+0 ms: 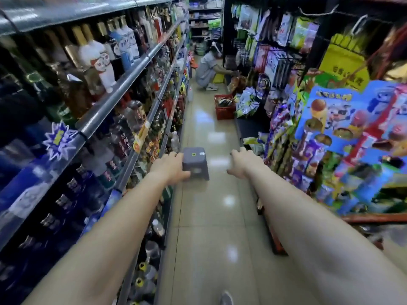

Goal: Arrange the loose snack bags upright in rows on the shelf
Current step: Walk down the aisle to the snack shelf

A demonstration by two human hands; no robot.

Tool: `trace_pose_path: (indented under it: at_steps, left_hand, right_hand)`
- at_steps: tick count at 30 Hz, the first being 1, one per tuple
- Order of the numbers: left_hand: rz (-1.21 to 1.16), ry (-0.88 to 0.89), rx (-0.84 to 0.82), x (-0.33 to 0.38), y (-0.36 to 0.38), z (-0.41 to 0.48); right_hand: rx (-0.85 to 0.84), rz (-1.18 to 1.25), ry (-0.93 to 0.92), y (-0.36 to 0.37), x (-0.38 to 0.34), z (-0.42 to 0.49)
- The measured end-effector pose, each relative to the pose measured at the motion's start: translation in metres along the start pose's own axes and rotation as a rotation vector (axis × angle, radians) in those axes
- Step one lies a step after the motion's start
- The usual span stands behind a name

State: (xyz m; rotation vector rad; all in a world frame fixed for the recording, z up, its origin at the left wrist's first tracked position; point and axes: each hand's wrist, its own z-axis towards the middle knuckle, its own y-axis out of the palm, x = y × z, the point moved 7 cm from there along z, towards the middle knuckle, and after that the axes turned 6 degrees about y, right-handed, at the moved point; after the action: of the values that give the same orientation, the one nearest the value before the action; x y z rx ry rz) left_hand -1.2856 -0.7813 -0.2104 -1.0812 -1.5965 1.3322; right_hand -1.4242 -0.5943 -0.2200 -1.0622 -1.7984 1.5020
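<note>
The left hand (pixel 170 167) is stretched forward over the aisle floor and is laid against the left side of a small grey stool (pixel 195 162), fingers curled over its near left edge; whether the stool is truly gripped or only touched cannot be told from the blurred view. The right hand (pixel 241 162) is held out level with it, just to the right of the stool and apart from it, fingers loosely spread and nothing held in it. Both bare forearms are seen reaching from the bottom of the view.

The stool is stood on the shiny beige tiled floor (pixel 211 216), in the middle of a narrow shop aisle. On the left, long metal shelves (pixel 123 91) are filled with bottles and boxed drinks. On the right, a snack shelf (pixel 248 126) is crowded with snack bags (pixel 247 104), many of them slumped and heaped loosely rather than stood in rows; more packets are hung on racks above. A red basket (pixel 224 107) holding goods is set on the floor beside those bags. Further down the aisle, a crouching person (pixel 208 69) is seen facing the right-hand shelving. A large blue printed display (pixel 343 128) is seen at the near right.
</note>
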Motion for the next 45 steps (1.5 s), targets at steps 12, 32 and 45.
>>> trace_pose_path:
  at_steps: [12, 32, 45]
  left_hand:
    - [-0.094, 0.008, -0.012, -0.053, -0.037, 0.273]
    - [-0.041, 0.223, -0.138, -0.142, -0.068, 0.744]
    - [0.016, 0.42, -0.252, -0.013, -0.063, 1.049]
  right_hand:
    - [-0.026, -0.009, 0.025, -0.051, 0.014, 0.269]
    - [-0.096, 0.077, 0.259, -0.105, 0.026, 0.682]
    - [-0.162, 0.259, 0.549, -0.105, 0.206, 0.886]
